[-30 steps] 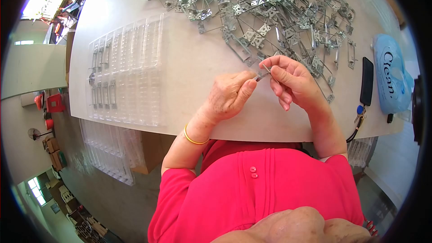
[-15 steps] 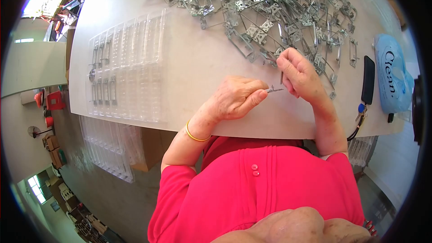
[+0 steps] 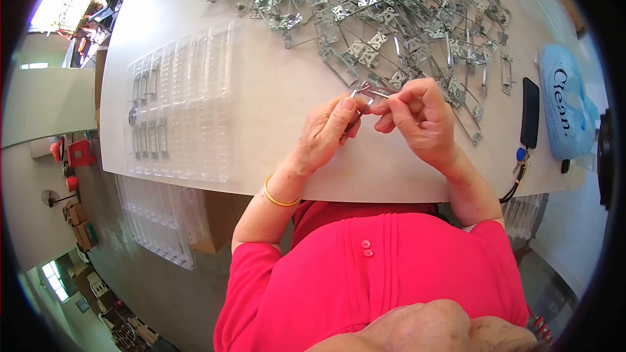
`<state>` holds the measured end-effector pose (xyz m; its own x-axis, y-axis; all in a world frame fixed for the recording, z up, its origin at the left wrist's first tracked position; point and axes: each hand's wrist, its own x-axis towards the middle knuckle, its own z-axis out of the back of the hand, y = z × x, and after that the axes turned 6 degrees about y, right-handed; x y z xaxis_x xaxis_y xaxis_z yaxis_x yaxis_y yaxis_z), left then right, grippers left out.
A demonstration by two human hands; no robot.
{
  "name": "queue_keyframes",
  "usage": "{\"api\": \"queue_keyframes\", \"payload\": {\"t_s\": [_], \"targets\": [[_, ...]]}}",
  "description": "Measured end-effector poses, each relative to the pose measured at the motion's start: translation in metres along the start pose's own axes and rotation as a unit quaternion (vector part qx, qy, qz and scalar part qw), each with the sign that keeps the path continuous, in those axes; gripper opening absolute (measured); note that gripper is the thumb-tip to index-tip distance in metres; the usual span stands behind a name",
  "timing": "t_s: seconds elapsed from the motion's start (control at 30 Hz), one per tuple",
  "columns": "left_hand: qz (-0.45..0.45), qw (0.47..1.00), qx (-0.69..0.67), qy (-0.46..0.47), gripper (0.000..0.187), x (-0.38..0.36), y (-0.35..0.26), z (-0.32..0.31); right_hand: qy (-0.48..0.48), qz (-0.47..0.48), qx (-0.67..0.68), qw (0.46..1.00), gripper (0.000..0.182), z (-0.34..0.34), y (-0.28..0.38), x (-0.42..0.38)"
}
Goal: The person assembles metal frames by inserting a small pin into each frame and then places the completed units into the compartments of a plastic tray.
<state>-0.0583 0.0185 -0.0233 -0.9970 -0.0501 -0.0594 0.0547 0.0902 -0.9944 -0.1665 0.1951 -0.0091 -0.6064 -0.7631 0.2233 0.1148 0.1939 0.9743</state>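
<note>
Bracket [image 3: 366, 88] now higher, frame centre: left hand [image 3: 324, 132] grips it, right hand [image 3: 425, 120] pinches rod [image 3: 379, 94]; both work together.

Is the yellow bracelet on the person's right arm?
No, the yellow bracelet goes around the other arm, the one with the left hand.

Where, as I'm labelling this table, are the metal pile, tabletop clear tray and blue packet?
Metal pile [image 3: 389, 14], head view: tangled parts near its middle.
Clear tray [image 3: 210, 133], head view: a bare section.
Blue packet [image 3: 565, 103], head view: its lettered side.
</note>
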Motion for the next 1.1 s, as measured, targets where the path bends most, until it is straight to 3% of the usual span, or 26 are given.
{"api": "queue_keyframes", "payload": {"t_s": [0.1, 0.13, 0.17, 0.23, 0.37, 0.43, 0.5, 0.57, 0.67, 0.87, 0.9, 0.97, 1.1], "targets": [[0.003, 1.0, 0.003, -0.015, 0.051, -0.001, 0.003, -0.001, 0.002, 0.022, -0.114, 0.993, 0.015, 0.0, -0.003, -0.003], [-0.029, 0.997, 0.075, -0.01, 0.048, -0.001, 0.004, -0.001, 0.008, 0.041, -0.175, 0.984, 0.016, -0.001, -0.004, -0.003], [-0.06, 0.987, 0.146, -0.005, 0.046, -0.001, 0.005, -0.001, 0.008, 0.041, -0.174, 0.984, 0.016, -0.002, -0.003, -0.004], [-0.092, 0.976, 0.196, -0.01, 0.042, 0.0, 0.007, -0.001, 0.004, -0.067, -0.226, 0.972, 0.017, -0.005, 0.003, -0.004], [-0.172, 0.944, 0.278, -0.046, 0.034, 0.004, 0.011, -0.003, -0.002, -0.088, -0.217, 0.972, 0.014, -0.007, 0.007, -0.003], [-0.169, 0.943, 0.28, -0.06, 0.035, 0.004, 0.014, -0.004, -0.001, -0.037, -0.273, 0.961, 0.009, -0.007, 0.006, -0.002], [-0.166, 0.942, 0.283, -0.076, 0.037, 0.004, 0.014, -0.004, 0.015, -0.065, -0.257, 0.964, 0.007, -0.006, 0.01, -0.002], [-0.09, 0.969, 0.215, -0.081, 0.041, 0.002, 0.008, -0.003, 0.032, -0.093, -0.241, 0.966, 0.006, -0.004, 0.011, -0.002], [-0.042, 0.986, 0.145, -0.072, 0.045, 0.0, -0.001, -0.002, 0.04, -0.148, -0.123, 0.981, 0.006, 0.003, 0.012, -0.002], [-0.105, 0.972, 0.203, -0.058, 0.045, 0.001, 0.005, -0.002, 0.009, -0.092, 0.058, 0.994, 0.008, 0.014, 0.009, 0.002], [-0.105, 0.972, 0.203, -0.059, 0.045, 0.001, 0.004, -0.002, 0.009, -0.092, 0.059, 0.994, 0.008, 0.013, 0.009, 0.004], [-0.121, 0.962, 0.239, -0.044, 0.04, 0.001, 0.003, -0.001, -0.006, 0.022, -0.045, 0.999, 0.007, 0.01, 0.009, 0.008], [-0.077, 0.956, 0.279, -0.042, 0.026, -0.001, 0.001, -0.003, 0.071, -0.012, -0.029, 0.997, 0.006, 0.01, 0.008, 0.004]]}}
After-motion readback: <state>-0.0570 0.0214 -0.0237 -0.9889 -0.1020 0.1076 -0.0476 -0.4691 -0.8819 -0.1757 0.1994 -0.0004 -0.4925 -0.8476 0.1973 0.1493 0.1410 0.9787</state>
